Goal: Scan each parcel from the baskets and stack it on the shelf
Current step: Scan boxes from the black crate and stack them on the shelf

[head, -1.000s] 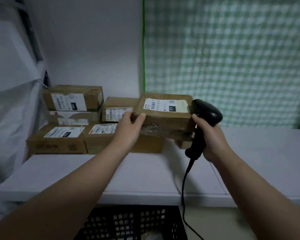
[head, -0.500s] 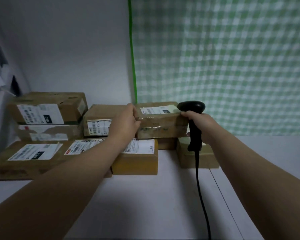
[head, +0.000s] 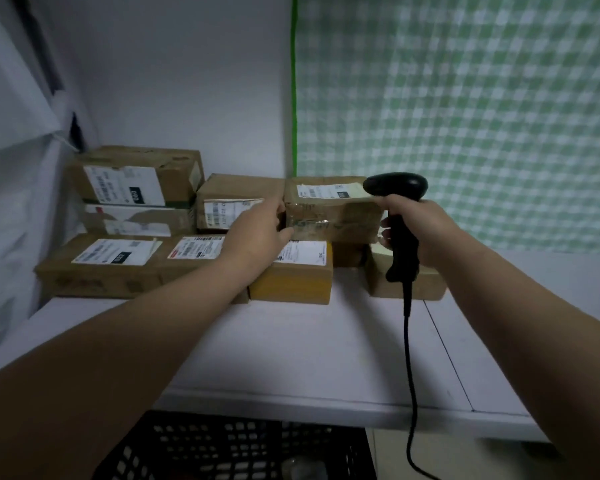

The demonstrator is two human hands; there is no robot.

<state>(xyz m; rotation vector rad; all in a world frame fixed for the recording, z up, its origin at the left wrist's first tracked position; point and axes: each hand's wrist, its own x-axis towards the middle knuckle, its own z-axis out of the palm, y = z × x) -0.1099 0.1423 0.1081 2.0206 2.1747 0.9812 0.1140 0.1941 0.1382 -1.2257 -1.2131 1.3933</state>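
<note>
A brown cardboard parcel (head: 333,211) with a white label on top lies on the second layer of the stack on the white shelf (head: 326,348). My left hand (head: 257,230) grips its left end, thumb on the front face. My right hand (head: 420,230) grips the handle of a black barcode scanner (head: 395,188), and its fingertips touch the parcel's right end. The scanner's cable hangs down past the shelf's front edge. Several other labelled parcels (head: 132,181) are stacked to the left and below.
A black plastic basket (head: 222,448) sits below the shelf's front edge. A small brown box (head: 423,285) lies right of the stack behind the scanner. A green checked curtain (head: 465,116) hangs behind at the right, a white wall at the left.
The parcel went from held in the air above the shelf to resting on top of the stack beside the second-layer box. Both hands followed it forward.
</note>
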